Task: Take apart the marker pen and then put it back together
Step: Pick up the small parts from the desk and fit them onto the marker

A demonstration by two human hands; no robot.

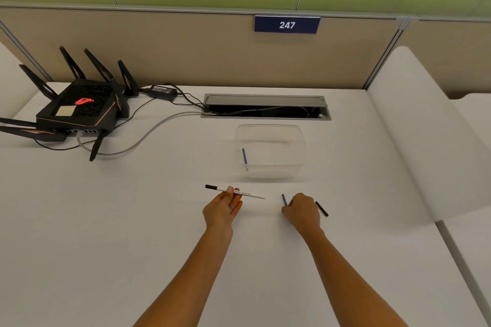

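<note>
Left hand pinches the white marker barrel between thumb and fingers, its dark end pointing left, just in front of the clear plastic container. Right hand, curled closed, holds a thin blue rod to the container's near right; a black cap lies beside it. Another blue piece rests inside the container.

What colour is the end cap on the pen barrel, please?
Black end cap, on the white pen barrel; head view.
</note>
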